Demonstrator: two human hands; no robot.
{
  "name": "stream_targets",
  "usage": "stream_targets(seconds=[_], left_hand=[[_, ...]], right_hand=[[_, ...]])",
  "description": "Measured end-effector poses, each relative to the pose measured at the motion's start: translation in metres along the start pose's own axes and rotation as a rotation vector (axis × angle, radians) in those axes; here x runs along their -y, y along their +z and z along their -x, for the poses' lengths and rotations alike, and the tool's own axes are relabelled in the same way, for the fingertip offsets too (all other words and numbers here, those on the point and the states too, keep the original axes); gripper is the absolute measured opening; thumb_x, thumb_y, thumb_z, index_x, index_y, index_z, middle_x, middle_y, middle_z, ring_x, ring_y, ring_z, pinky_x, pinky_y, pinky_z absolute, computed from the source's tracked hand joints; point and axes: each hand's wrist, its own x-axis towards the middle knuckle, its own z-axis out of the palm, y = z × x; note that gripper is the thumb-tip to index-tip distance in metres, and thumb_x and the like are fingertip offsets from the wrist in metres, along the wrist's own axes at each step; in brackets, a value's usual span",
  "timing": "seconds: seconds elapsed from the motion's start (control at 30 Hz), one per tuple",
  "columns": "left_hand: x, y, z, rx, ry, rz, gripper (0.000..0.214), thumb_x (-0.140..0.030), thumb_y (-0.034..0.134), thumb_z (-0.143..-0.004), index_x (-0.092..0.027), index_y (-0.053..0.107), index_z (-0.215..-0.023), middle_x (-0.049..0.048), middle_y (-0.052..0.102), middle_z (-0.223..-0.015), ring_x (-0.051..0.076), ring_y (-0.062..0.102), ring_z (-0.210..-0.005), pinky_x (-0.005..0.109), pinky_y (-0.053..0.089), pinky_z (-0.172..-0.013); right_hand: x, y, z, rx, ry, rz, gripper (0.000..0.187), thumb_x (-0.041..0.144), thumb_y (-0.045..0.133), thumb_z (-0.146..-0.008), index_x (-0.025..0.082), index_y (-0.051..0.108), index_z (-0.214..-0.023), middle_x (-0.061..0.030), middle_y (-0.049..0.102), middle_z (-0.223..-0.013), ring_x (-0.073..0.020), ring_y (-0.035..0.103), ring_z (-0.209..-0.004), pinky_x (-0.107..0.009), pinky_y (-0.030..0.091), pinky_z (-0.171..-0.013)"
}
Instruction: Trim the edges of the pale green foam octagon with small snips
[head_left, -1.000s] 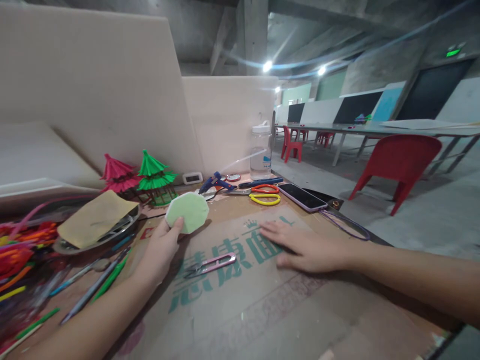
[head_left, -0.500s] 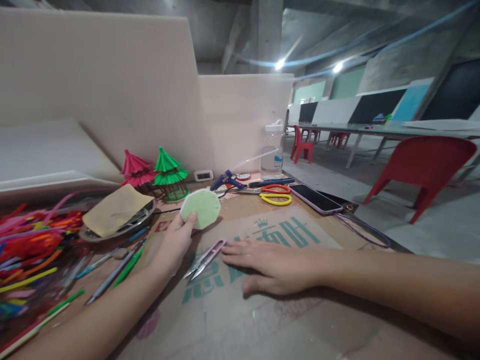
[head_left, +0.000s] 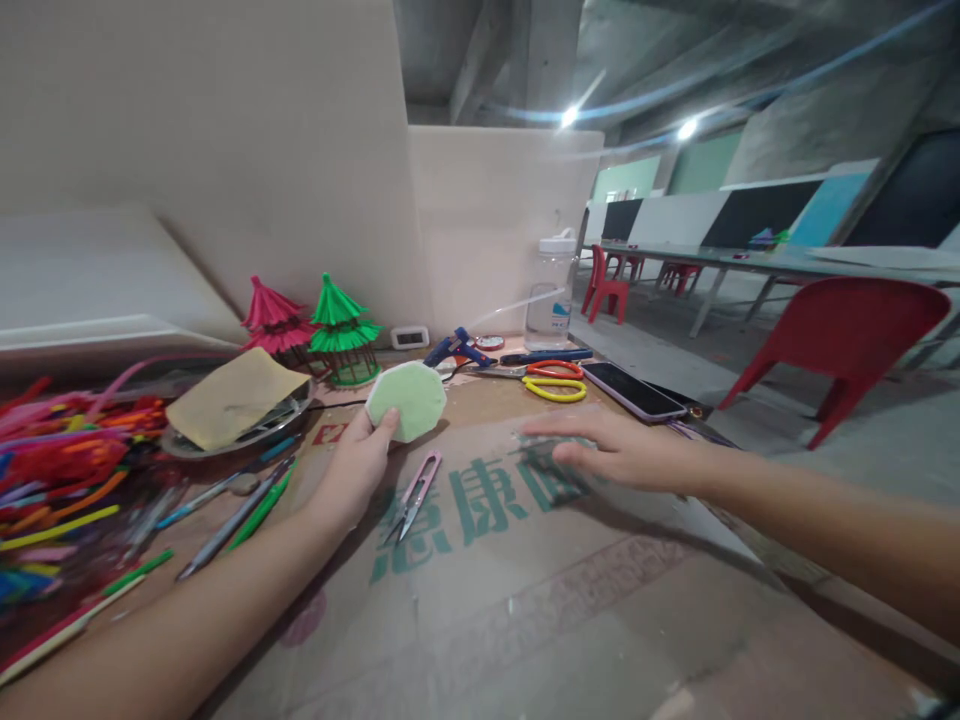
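My left hand (head_left: pixel 367 450) pinches a pale green, many-sided flat disc (head_left: pixel 409 402) by its near edge, thumb on top. Over the printed cardboard (head_left: pixel 517 600) my right hand (head_left: pixel 600 447) hovers with fingers stretched out, holding nothing. Between the hands, pink-handled thread snips (head_left: pixel 417 493) lie on the cardboard. Beyond the disc is a blue glue gun (head_left: pixel 459 347). Scissors (head_left: pixel 555 382) with red and yellow handles lie past my right hand, beside a phone (head_left: pixel 634 390).
A pink model pavilion (head_left: pixel 274 315) and a green one (head_left: pixel 343 330) stand at the back left. Colourful pipe cleaners (head_left: pixel 67 460), a metal tray (head_left: pixel 240 440) and pens (head_left: pixel 236 515) crowd the left. A water bottle (head_left: pixel 551 295) stands at the back, and a red chair (head_left: pixel 847 340) beyond the table.
My right hand has lifted off the cardboard by the snips and moved right and away from me. The snips have turned slightly. My left hand still holds the disc.
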Motion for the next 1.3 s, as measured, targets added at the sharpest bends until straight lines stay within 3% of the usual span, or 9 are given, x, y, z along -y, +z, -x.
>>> stream_targets(seconds=[0.13,0.3,0.37,0.47,0.53,0.63,0.87,1.07,1.3], left_hand=[[0.003,-0.003,-0.002,0.024,0.04,-0.024,0.054,-0.049,0.072,-0.075,-0.018,0.065,-0.119,0.0097,0.07,-0.121,0.029,0.055,-0.126,0.047,0.037,-0.112],[0.002,-0.003,-0.001,0.031,0.031,-0.003,0.058,-0.051,0.073,-0.073,-0.018,0.064,-0.12,0.0109,0.069,-0.123,0.03,0.055,-0.126,0.048,0.036,-0.112],[0.001,-0.003,0.0,0.022,0.027,-0.008,0.055,-0.05,0.073,-0.073,-0.018,0.065,-0.118,0.011,0.069,-0.122,0.03,0.055,-0.126,0.047,0.037,-0.111],[0.0,-0.003,0.001,0.014,0.023,0.015,0.053,-0.047,0.073,-0.074,-0.018,0.065,-0.118,0.0106,0.071,-0.119,0.03,0.057,-0.123,0.046,0.041,-0.108],[-0.003,-0.003,0.001,0.018,-0.012,0.052,0.049,-0.042,0.072,-0.076,-0.018,0.065,-0.118,0.0101,0.073,-0.115,0.028,0.062,-0.117,0.045,0.046,-0.104],[-0.012,-0.004,0.0,0.038,-0.125,0.093,0.039,-0.033,0.07,-0.079,-0.017,0.066,-0.115,0.0103,0.074,-0.111,0.027,0.068,-0.103,0.042,0.053,-0.094],[-0.034,0.0,0.005,-0.049,-0.027,0.124,0.035,-0.03,0.06,-0.088,-0.016,0.063,-0.12,0.0115,0.069,-0.122,0.023,0.067,-0.102,0.041,0.053,-0.094],[-0.065,0.008,0.017,-0.037,0.346,0.023,0.039,-0.04,0.06,-0.089,-0.02,0.061,-0.122,0.008,0.066,-0.127,0.025,0.058,-0.122,0.041,0.04,-0.109],[-0.046,-0.003,-0.001,-0.031,0.298,0.085,0.033,-0.035,0.059,-0.088,-0.017,0.062,-0.116,0.0096,0.069,-0.119,0.024,0.064,-0.111,0.041,0.047,-0.101]], right_hand=[[-0.022,0.009,-0.004,-0.053,0.096,0.176,0.064,0.051,0.05,-0.093,0.012,0.047,-0.144,-0.0186,0.036,-0.154,-0.0351,0.032,-0.143,-0.054,0.021,-0.118],[0.005,0.01,0.008,0.386,-0.115,-0.355,0.07,0.07,0.031,-0.093,0.018,0.069,-0.12,-0.0126,0.062,-0.134,-0.0267,0.049,-0.133,-0.044,0.039,-0.109],[0.007,0.007,0.002,0.298,-0.053,-0.409,0.076,0.065,0.016,-0.097,0.016,0.068,-0.121,-0.0148,0.065,-0.128,-0.025,0.058,-0.125,-0.044,0.044,-0.105],[0.001,0.011,-0.015,0.013,0.082,-0.215,0.065,0.061,0.045,-0.093,0.018,0.048,-0.143,-0.0145,0.04,-0.153,-0.0273,0.036,-0.142,-0.049,0.026,-0.117],[0.005,0.019,-0.021,0.059,0.072,-0.151,0.069,0.058,0.06,-0.086,0.02,0.049,-0.142,-0.0135,0.033,-0.156,-0.0308,0.027,-0.146,-0.053,0.018,-0.119],[0.03,0.03,-0.021,0.299,-0.046,-0.424,0.043,0.047,0.045,-0.098,0.021,0.066,-0.125,-0.0094,0.065,-0.13,-0.0237,0.056,-0.127,-0.044,0.04,-0.11],[0.09,0.052,-0.055,0.005,-0.041,-0.313,0.024,0.028,0.058,-0.09,0.021,0.071,-0.11,-0.0072,0.073,-0.109,-0.0212,0.067,-0.101,-0.034,0.049,-0.091],[0.119,0.086,-0.109,0.11,0.032,-0.543,0.023,0.038,0.062,-0.086,0.017,0.07,-0.09,-0.0007,0.068,-0.072,-0.0115,0.057,-0.06,-0.022,0.041,-0.054],[0.13,0.065,-0.087,0.152,-0.258,-0.434,0.026,0.027,0.056,-0.092,0.015,0.062,-0.07,0.0042,0.053,-0.061,-0.008,0.047,-0.057,-0.02,0.038,-0.058]])
